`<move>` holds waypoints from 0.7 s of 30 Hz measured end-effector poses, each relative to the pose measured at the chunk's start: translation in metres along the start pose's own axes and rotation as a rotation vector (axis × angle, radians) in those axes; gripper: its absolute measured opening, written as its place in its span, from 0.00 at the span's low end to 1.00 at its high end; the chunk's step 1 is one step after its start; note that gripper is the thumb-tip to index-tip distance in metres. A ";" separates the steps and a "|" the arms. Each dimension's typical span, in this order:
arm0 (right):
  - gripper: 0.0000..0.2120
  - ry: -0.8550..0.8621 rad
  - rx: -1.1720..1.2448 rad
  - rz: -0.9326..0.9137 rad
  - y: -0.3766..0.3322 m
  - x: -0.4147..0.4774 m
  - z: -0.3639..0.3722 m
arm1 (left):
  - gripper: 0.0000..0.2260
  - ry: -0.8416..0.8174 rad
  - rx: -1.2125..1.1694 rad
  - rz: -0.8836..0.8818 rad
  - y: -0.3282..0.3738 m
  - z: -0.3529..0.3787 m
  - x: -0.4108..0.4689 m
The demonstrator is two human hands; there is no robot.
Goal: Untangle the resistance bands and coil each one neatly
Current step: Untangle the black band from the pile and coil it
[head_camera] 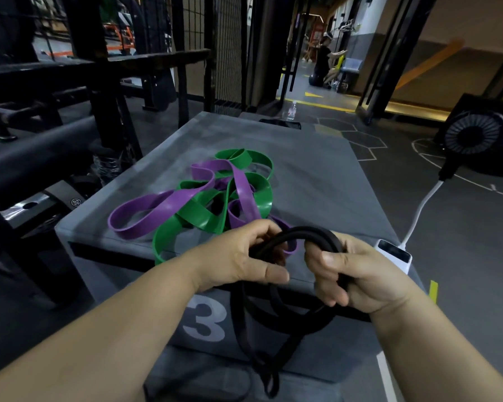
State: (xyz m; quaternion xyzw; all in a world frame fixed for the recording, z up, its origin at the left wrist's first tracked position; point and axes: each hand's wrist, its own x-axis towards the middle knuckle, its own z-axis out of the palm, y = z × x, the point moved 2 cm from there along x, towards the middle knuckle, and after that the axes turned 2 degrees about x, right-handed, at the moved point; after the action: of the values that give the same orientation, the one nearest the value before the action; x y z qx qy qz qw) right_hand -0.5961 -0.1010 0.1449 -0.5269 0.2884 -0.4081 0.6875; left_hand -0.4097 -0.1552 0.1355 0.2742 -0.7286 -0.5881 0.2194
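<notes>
Coiling the black band (302, 231) — gripped by fingers of left hand (235, 256) and right hand (357, 271), slack hanging below. Next: feed slack into even loops. Beyond the fingers, on the bench (317, 181) — green band (204, 219), purple band (157, 204), entangled.

Hidden and cropped regions. The left forearm (99, 329) and the right forearm (447, 343) are cut off by the lower edge. The black band (302, 235) passes inside the left hand (238, 256) and the right hand (349, 274), so the stretches within the curled fingers are concealed. The near end of the purple band (163, 204) disappears behind the left hand and the black band, and the green band (204, 219) covers it at several crossings. The white power bank (395, 253) is partly hidden by the right hand. The bottle (292, 110) (label unreadable) and the distant person (324, 62) are too small to detail.
</notes>
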 end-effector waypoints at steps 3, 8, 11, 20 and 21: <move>0.14 0.008 -0.002 0.011 -0.004 -0.001 -0.003 | 0.21 -0.010 -0.086 0.024 0.004 -0.001 -0.004; 0.17 0.015 -0.002 0.063 -0.005 -0.003 -0.004 | 0.15 0.061 -0.019 0.014 0.003 -0.001 -0.002; 0.26 0.043 0.012 0.120 -0.008 -0.006 -0.005 | 0.15 0.141 0.027 0.049 0.004 -0.001 0.000; 0.21 0.111 -0.024 0.153 -0.015 -0.012 -0.010 | 0.19 0.151 -0.030 0.074 0.004 0.001 0.000; 0.21 0.105 -0.040 0.153 -0.014 -0.011 -0.010 | 0.19 0.151 -0.024 0.071 0.004 0.001 0.001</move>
State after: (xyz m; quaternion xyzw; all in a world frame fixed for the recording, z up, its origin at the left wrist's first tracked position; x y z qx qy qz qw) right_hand -0.6139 -0.0976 0.1554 -0.4951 0.3715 -0.3757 0.6897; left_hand -0.4117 -0.1540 0.1392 0.2891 -0.7120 -0.5663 0.2979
